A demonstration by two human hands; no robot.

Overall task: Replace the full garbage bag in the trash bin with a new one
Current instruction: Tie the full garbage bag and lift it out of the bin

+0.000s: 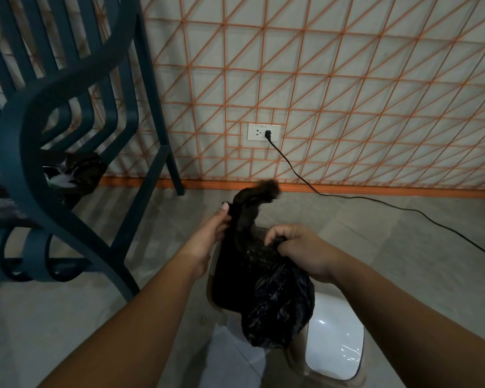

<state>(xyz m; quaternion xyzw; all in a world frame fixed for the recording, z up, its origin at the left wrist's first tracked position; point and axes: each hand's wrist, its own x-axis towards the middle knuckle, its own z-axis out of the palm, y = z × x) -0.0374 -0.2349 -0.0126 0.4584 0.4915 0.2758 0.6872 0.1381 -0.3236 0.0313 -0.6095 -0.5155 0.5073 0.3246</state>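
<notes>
A black garbage bag (266,298) hangs at the centre of the head view, bulging at the bottom. Its gathered top twists upward into a tuft (263,191). My left hand (207,233) grips the twisted neck from the left, thumb up. My right hand (300,247) pinches bunched plastic on the right of the neck. Below and behind the bag is the trash bin (213,264), only a tan rim edge showing, with its white lid (333,343) at the lower right. The bag hides the bin's inside.
A dark teal metal chair (62,135) stands at the left, with dark items (76,172) on its seat. A tiled wall with an orange grid (347,93) carries a socket (263,132). A black cable (375,203) runs from it across the floor to the right.
</notes>
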